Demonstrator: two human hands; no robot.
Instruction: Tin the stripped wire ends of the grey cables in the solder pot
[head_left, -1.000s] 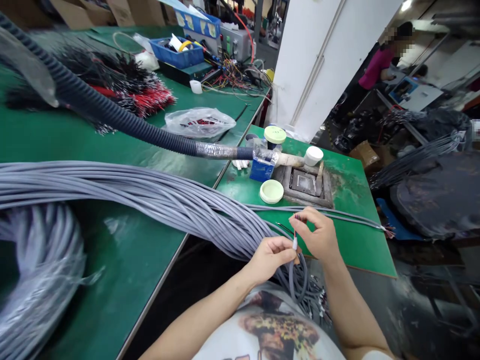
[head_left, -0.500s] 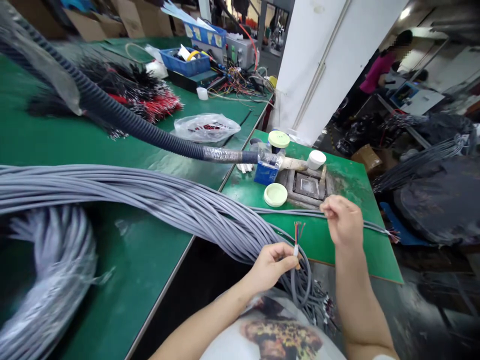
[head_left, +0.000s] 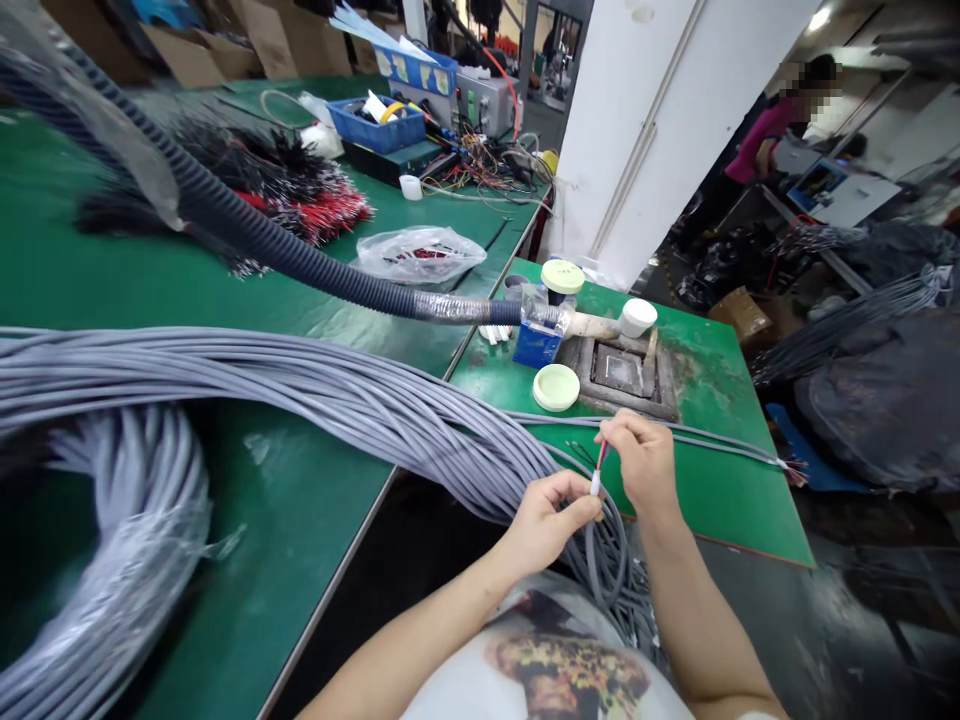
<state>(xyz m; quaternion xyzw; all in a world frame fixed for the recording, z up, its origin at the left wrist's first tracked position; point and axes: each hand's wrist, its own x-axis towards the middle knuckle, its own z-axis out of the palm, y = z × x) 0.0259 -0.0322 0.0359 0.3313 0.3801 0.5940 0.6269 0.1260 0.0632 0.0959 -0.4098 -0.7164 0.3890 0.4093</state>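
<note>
The left hand (head_left: 546,520) is closed around a grey multicore cable (head_left: 592,550) just below its stripped end, with thumb and fingers pressed together beside a white sleeve (head_left: 595,485). The right hand (head_left: 643,462), slightly higher and just beside it, pinches a thin red core wire (head_left: 601,457) rising from that sleeve. The cable end stands nearly upright between the hands, and its length loops down toward the person's lap. Beyond the left hand, a thick bundle of grey cables (head_left: 315,392) sweeps leftward; beyond the right, another grey cable (head_left: 675,430) lies along a green workbench (head_left: 720,510).
</note>
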